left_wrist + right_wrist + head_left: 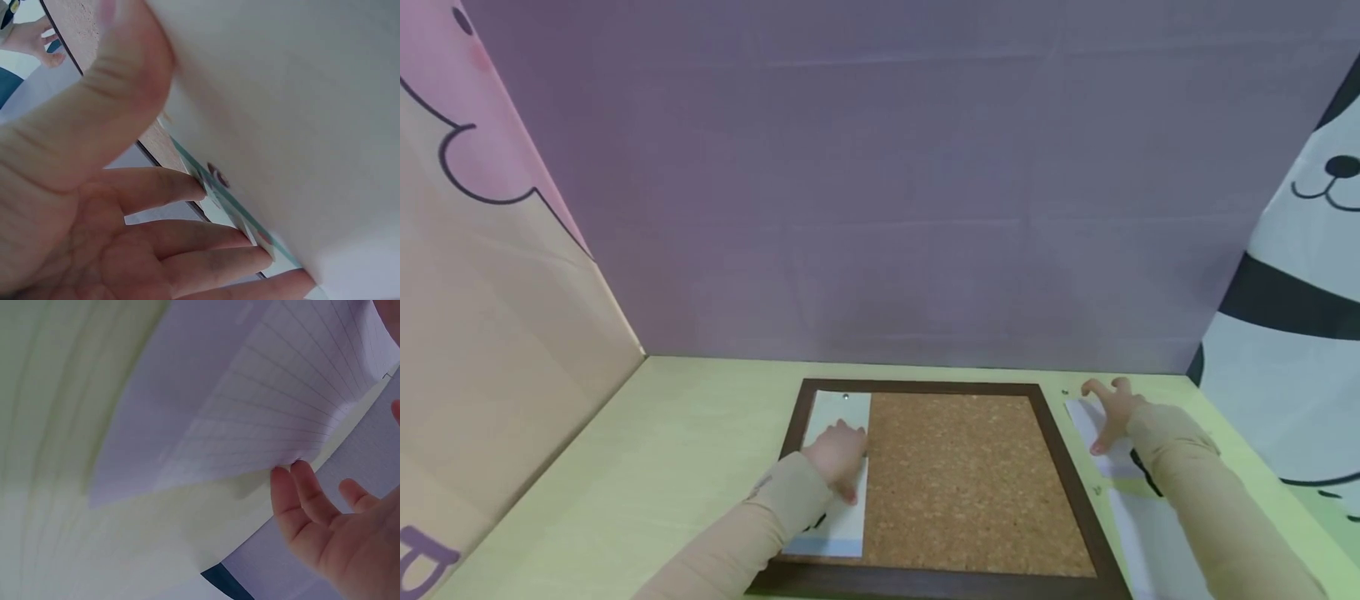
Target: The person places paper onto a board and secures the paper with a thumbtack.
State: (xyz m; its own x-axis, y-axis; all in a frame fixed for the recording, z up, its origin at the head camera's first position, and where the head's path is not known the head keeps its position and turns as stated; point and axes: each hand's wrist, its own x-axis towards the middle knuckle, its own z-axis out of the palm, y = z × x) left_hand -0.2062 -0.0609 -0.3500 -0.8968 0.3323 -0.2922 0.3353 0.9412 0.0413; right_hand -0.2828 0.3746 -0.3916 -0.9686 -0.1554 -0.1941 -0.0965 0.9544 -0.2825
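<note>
Closest to me on the head cam are two tan sleeves [722,546] coming in from the bottom. By the right sleeve a pale sheet [1138,533] lies on the light yellow-green table [625,467], partly covered by that arm. Just left of it is the cork board [970,483] in its dark brown frame, mostly bare cork from the middle to the right.

My white strip [842,537], with a blue band at its near end, runs down the board's left side. The left hand [837,454] rests on it; on the left wrist cam the thumb is over the paper and the fairly straight fingers reach its edge, thumb and fingers apart.

A bit farther up, off the board's right side, the right hand [1116,410] is over a lilac sheet [1112,467] on the table. Thumb and fingers are spread wide, and its wrist cam has two fingertips touching the edge of the lined paper. A small pin [846,397] sits at the strip's far end.

Behind it all: purple backdrop [895,183], cartoon-printed left panel [497,317], black-and-white right panel [1285,408].
</note>
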